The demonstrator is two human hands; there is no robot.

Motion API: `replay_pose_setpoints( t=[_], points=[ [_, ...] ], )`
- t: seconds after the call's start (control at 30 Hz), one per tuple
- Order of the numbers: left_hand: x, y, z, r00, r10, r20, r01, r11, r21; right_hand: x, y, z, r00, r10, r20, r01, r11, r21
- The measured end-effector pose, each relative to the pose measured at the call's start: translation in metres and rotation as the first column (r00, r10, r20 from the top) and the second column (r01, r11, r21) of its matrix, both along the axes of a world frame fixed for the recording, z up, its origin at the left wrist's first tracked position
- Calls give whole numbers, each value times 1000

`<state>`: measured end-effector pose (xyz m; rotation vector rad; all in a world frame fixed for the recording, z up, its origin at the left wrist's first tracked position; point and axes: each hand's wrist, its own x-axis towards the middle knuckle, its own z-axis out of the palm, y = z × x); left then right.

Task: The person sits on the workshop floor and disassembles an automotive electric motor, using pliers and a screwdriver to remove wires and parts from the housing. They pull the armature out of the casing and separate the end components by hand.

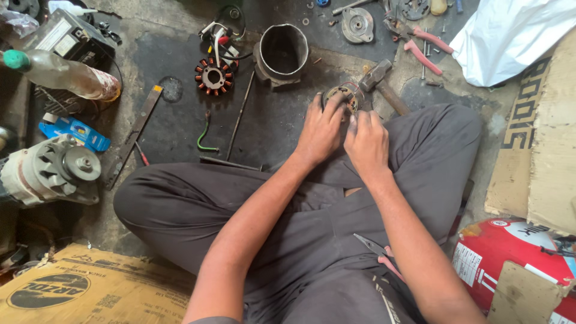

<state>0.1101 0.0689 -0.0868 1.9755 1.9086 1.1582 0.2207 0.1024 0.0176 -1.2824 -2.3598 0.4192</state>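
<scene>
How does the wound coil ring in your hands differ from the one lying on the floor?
The coil ring in hand is gripped by the left hand and right hand, mostly hidden; the coil ring on the floor lies flat, untouched, fully visible. The floor one shows orange-copper windings all round. Both are round with copper wire.

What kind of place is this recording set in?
Probably a small motor or electrical repair workshop, with work done on the floor. A copper-wound stator, an alternator, a hammer and pliers lie around, and both hands hold a small wound coil part.
</scene>
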Motion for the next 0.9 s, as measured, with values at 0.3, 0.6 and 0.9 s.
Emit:
replay_pose_setpoints(
  t=[0.3, 0.6, 0.9],
  points=[
    [0, -4, -4, 994, -51, -96, 49, 999, -18, -6, 31, 6, 446, -895, -29, -332, -135, -934],
    [-12, -6, 6, 995, -38, 96, 35, 999, 35, -6, 11, 14, 861, -419, -289, 107, 704, -702],
    [-13, -6, 8, 994, -36, 105, 32, 999, 40, 10, -7, -2, 1000, 31, 6, -31, 1000, 2]
  ],
)
